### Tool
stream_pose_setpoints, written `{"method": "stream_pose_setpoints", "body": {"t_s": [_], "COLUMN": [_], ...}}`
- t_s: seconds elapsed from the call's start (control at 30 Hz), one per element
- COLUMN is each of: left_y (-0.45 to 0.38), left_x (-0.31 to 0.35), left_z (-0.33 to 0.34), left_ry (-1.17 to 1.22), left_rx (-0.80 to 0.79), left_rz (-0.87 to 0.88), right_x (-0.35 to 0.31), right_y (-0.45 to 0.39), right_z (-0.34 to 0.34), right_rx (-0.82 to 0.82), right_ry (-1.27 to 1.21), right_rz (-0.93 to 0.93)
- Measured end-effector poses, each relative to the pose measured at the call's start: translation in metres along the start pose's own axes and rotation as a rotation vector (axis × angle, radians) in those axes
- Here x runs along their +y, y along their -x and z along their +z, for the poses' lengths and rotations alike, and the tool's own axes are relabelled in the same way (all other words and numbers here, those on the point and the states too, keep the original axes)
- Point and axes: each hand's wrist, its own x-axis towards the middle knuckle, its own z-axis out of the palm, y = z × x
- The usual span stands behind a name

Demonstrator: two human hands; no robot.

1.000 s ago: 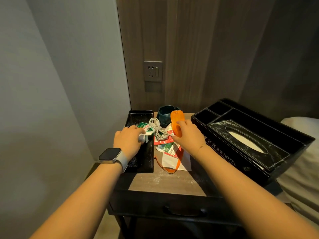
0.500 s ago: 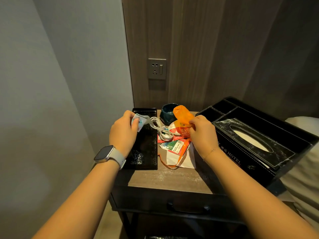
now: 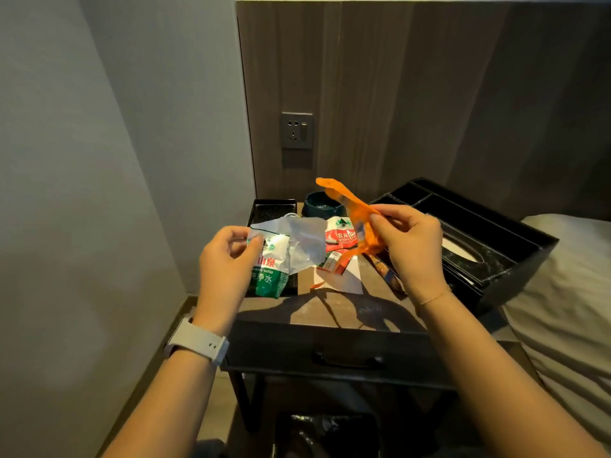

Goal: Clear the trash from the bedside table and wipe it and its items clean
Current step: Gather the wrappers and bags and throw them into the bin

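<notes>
Head view: left hand pinches label, right hand wrapper; scraps at 12 o'clock, wiping unstarted.

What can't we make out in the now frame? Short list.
- Black tray, head view: mostly hidden behind the green-and-white wrapper held by the left hand.
- Bin under the table, head view: dark and cut off by the bottom edge; contents unreadable.
- Tissue box, head view: near side covered by the right hand, which holds the orange plastic.
- Ashtray: contents too dim.
</notes>
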Motion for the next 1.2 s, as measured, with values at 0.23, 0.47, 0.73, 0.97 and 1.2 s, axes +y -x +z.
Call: {"method": "stream_pose_setpoints", "body": {"t_s": [0.23,0.47,0.73,0.97,1.2], "left_y": [0.07,0.149,0.214,0.237,0.248], "left_x": [0.012,-0.019,-0.111,-0.184,-0.227], "left_z": [-0.022,-0.025,-0.008,0.012,0.027], "left_ry": [0.066,0.021,-0.062,-0.211,-0.358], "left_rx": [-0.051,-0.121,-0.109,-0.054,-0.204], "left_rz": [-0.071,-0.171,-0.448,-0.566,-0.669], "right_x": [-0.053,-0.032,0.064,0.144,0.197], "right_y": [0.048,0.136,0.243,0.301,0.327], "right_z": [-0.04,-0.077,-0.068,-0.028,-0.021], "right_rx": [-0.053,-0.153,-0.009,0.077,-0.231], "right_ry": [-0.175,-0.187,-0.196,-0.075,0.278], "right_rz": [0.084,0.202,0.357,0.368,0.496]}}
